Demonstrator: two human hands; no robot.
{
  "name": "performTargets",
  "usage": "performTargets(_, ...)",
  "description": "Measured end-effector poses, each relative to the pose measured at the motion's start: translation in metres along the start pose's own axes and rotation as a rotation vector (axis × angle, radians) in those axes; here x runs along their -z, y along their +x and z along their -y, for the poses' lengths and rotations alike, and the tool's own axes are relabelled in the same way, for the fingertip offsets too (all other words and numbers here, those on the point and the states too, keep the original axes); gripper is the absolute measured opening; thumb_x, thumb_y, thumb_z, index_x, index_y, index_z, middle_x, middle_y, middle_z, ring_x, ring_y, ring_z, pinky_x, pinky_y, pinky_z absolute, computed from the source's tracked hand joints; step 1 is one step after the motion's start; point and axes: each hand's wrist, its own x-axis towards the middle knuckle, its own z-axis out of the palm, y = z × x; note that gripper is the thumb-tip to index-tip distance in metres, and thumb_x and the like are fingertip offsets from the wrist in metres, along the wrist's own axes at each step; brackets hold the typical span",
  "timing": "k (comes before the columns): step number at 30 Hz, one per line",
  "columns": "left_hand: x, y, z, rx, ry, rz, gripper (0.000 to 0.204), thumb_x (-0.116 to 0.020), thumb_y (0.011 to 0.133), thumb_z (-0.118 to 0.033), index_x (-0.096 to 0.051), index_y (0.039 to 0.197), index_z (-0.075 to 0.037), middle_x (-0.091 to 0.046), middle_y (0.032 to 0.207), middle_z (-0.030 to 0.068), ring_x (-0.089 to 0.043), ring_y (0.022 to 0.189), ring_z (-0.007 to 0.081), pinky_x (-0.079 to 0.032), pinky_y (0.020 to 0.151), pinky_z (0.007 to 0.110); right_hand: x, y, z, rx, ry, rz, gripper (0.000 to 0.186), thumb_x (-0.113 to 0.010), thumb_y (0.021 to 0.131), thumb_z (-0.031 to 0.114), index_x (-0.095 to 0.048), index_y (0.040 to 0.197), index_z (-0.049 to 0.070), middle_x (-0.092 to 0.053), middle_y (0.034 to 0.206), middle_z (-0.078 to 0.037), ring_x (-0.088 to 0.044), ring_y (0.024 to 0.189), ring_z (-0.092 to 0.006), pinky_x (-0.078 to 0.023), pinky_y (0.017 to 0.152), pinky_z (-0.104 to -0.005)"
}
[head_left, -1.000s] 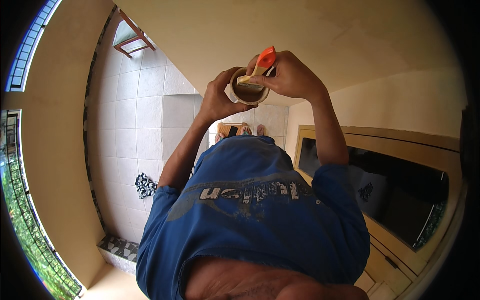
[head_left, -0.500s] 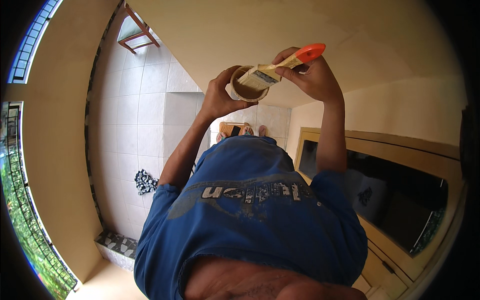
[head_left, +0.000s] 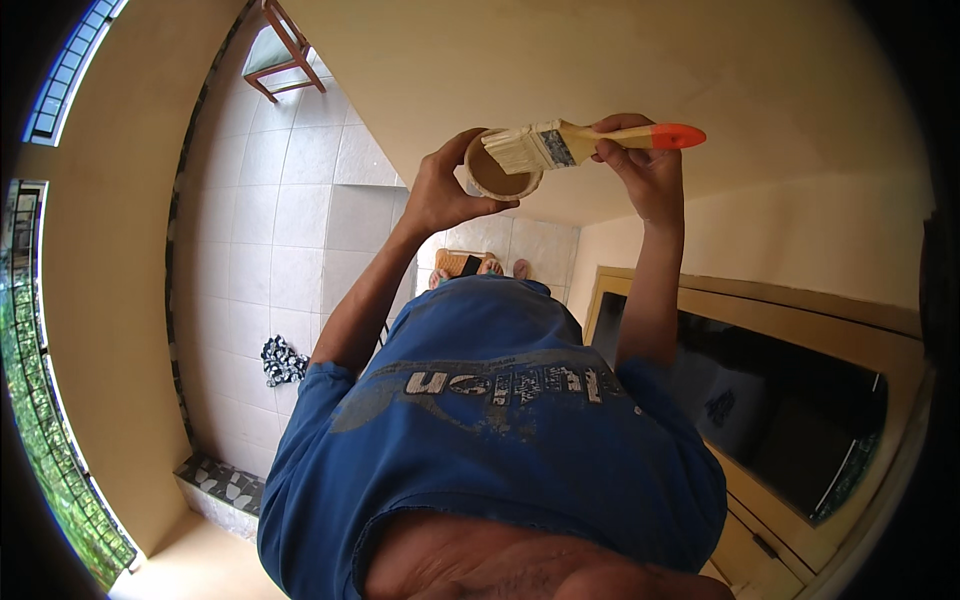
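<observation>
My left hand (head_left: 445,192) is wrapped round a small round paint cup (head_left: 503,187), its mouth facing me and pale paint inside. In my right hand (head_left: 643,170) is a flat paintbrush (head_left: 555,146) with a wooden handle and an orange-red end. The fingers and thumb pinch the handle near its middle. Cream paint coats the bristles, which lie over the upper part of the cup and point left. Whether they touch the cup's rim I cannot tell.
A cream wall (head_left: 700,60) rises just beyond my hands. Under my feet is an orange-brown stool (head_left: 455,262). A wooden chair (head_left: 285,55) stands at the far left on the tiled floor (head_left: 255,215), with a black-and-white cloth (head_left: 283,361) nearer. To my right is a dark-paned door or window (head_left: 780,390).
The brush has come up out of the cup's mouth and swung flatter, its handle now pointing more to the right. My right hand moved slightly right and down; my left hand barely moved.
</observation>
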Motion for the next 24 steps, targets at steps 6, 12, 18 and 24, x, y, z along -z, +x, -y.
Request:
performTargets(6, -0.009, -0.002, 0.012, -0.035, -0.012, -0.043, 0.097, -0.1, 0.062, -0.031, -0.056, 0.141, 0.004, -0.07, 0.128, 0.0203, -0.066, 0.126, 0.0273, -0.051, 0.108, 0.042, 0.008, -0.012, -0.02, 0.082, 0.081, -0.068, 0.02, -0.076, 0.095, 0.003, -0.067, 0.112, -0.002, -0.072, 0.105, -0.011, -0.069, 0.095, -0.0153, -0.058, 0.084, -0.029)
performTargets(12, -0.01, -0.004, 0.015, -0.034, -0.047, -0.047, 0.098, -0.1, 0.062, -0.033, -0.055, 0.142, 0.003, -0.069, 0.132, 0.0191, -0.066, 0.127, 0.0299, -0.051, 0.109, 0.042, 0.017, -0.018, -0.049, 0.191, 0.153, -0.105, 0.023, -0.077, 0.096, 0.007, -0.066, 0.114, 0.0, -0.073, 0.104, -0.011, -0.068, 0.09, -0.015, -0.057, 0.084, -0.0308)
performTargets(18, -0.006, -0.01, 0.0, -0.035, -0.046, -0.116, 0.096, -0.099, 0.064, -0.033, -0.056, 0.141, 0.003, -0.068, 0.133, 0.0188, -0.065, 0.128, 0.0295, -0.05, 0.11, 0.041, 0.02, -0.021, -0.066, 0.155, 0.242, -0.12, 0.026, -0.081, 0.093, 0.012, -0.068, 0.112, 0.001, -0.07, 0.097, -0.005, -0.063, 0.088, -0.0108, -0.051, 0.084, -0.025)
performTargets(24, -0.007, -0.016, -0.01, -0.027, -0.023, -0.164, 0.097, -0.1, 0.063, -0.035, -0.055, 0.142, 0.001, -0.068, 0.134, 0.0178, -0.065, 0.128, 0.0301, -0.051, 0.109, 0.042, 0.007, -0.013, -0.056, 0.108, 0.246, -0.083, 0.025, -0.082, 0.092, 0.012, -0.068, 0.111, 0.002, -0.071, 0.101, -0.005, -0.064, 0.093, -0.0112, -0.05, 0.088, -0.0264)
